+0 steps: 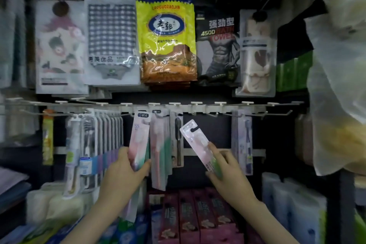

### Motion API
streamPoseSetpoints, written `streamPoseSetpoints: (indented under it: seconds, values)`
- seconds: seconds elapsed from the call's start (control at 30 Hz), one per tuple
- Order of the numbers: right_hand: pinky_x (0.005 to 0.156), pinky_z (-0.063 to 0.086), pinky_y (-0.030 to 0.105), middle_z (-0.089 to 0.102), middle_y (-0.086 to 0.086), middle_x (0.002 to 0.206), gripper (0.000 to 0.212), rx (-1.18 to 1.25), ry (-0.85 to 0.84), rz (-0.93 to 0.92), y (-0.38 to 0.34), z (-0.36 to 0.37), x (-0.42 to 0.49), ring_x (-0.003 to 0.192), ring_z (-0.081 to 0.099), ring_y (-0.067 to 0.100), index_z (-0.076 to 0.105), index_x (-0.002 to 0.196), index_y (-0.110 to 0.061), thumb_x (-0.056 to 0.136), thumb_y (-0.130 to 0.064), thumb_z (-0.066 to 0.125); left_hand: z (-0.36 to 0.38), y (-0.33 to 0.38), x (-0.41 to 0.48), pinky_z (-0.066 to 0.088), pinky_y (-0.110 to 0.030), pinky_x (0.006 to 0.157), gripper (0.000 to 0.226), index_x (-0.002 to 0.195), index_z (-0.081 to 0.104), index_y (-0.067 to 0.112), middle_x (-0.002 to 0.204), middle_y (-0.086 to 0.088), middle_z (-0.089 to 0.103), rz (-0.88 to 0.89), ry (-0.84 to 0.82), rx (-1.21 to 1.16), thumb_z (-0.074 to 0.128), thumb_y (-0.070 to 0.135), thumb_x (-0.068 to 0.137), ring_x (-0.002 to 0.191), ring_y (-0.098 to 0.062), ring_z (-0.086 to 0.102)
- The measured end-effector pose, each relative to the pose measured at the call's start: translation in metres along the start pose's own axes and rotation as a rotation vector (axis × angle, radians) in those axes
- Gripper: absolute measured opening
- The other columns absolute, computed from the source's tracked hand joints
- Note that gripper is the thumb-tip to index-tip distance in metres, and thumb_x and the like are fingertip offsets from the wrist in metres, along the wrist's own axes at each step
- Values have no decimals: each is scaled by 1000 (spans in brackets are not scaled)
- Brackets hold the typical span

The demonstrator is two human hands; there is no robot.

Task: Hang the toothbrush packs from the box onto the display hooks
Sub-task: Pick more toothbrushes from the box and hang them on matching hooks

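**Two toothbrush packs in hand at hook rail**

One toothbrush pack (139,140), pink/green, is gripped at its lower half by the left hand (122,166), fingers and thumb curled round its edges. It is held nearly upright, w/ its top edge up at the hook rail (198,107). Whether its hang hole is already on a hook cannot be told.

A 2nd pack (198,144) is pinched near its lower end by the right hand (227,170), thumb on the front and fingers behind. It is tilted, top leaning left, and its notched hang hole is seen below the rail, apart from the hooks (213,114) above it.

Between the two held packs, a pink/green hung pack (160,144) and a dark-brush pack (178,140) are hung from the rail. A dense row of packs (107,140) is hung to the left and a purple-brush pack (244,140) to the right.

Above the rail, a yellow bag (166,31), a checked towel pack (111,35) and a black towel pack (216,45) are hung. Pink boxes (198,218) are stood on the shelf below, betw. the forearms.
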State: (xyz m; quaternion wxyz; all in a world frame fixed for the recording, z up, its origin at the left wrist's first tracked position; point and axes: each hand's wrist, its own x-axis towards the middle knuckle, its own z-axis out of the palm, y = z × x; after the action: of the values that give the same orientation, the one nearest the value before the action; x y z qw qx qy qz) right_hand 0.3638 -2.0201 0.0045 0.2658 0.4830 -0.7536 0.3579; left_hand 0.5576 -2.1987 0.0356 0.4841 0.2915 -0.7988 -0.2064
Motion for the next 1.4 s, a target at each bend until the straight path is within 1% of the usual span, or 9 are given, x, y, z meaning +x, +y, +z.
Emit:
streamPoseSetpoints:
  seconds: [0.2,0.3,0.43,0.63,0.83,0.97,1.1,1.23,1.4]
  values:
    - [69,48,20,30,-17,109,81,146,161,16,-51,45,19,90,44,3,-2,144,-50,92,-35,58,-20,-34,18,40,-27,56,40,90,40,16,76,-4,55,-48,-25,36,65,47,85,66,-13,52]
    - [63,50,21,28,-21,111,90,123,132,-90,-62,58,19,91,44,2,-6,142,-58,90,-28,61,-21,-46,26,39,-24,55,40,91,39,17,78,-3,56,-34,-66,41,63,49,85,67,-10,53]
    - [57,39,6,28,-21,113,94,32,47,-103,-72,69,14,90,44,1,-2,146,-54,87,-25,65,-20,-59,33,36,-22,51,38,89,39,18,74,-2,55,-11,-93,4,63,47,86,63,-9,52]
    - [49,37,9,30,-19,115,90,-29,84,-27,-99,92,5,87,46,3,-12,142,-56,89,-39,59,-23,-75,38,42,-22,54,38,89,36,22,73,-1,55,29,-80,11,61,50,86,63,-8,53]
    - [77,50,27,29,-7,133,81,-81,-22,41,-139,121,19,118,43,15,-14,144,-42,95,-38,50,-55,-96,37,34,-21,48,37,92,39,23,72,6,54,60,29,-11,64,49,84,62,-3,49]
    - [67,53,33,44,2,122,81,-183,-6,55,-166,142,41,110,51,25,11,153,-22,89,-30,62,-77,-118,46,37,-31,50,39,91,38,22,72,1,53,46,98,-29,63,50,81,63,-21,54]
    - [97,41,33,35,1,131,76,-219,73,112,-178,153,65,120,41,19,-3,153,-16,98,-35,46,-87,-133,53,32,-30,48,37,91,40,21,67,4,51,57,129,-60,67,44,82,61,-21,53]
    - [66,39,24,38,5,126,76,-181,147,158,-181,168,83,101,47,19,1,152,-13,97,-26,51,-87,-140,60,35,-31,50,37,93,40,20,71,4,53,57,112,-61,65,46,84,64,-21,55]
    - [59,40,21,38,10,125,80,-204,188,219,-180,194,95,99,50,23,1,152,-6,95,-16,56,-79,-142,68,40,-31,55,38,95,36,21,78,1,54,49,69,-6,61,49,86,69,-23,56]
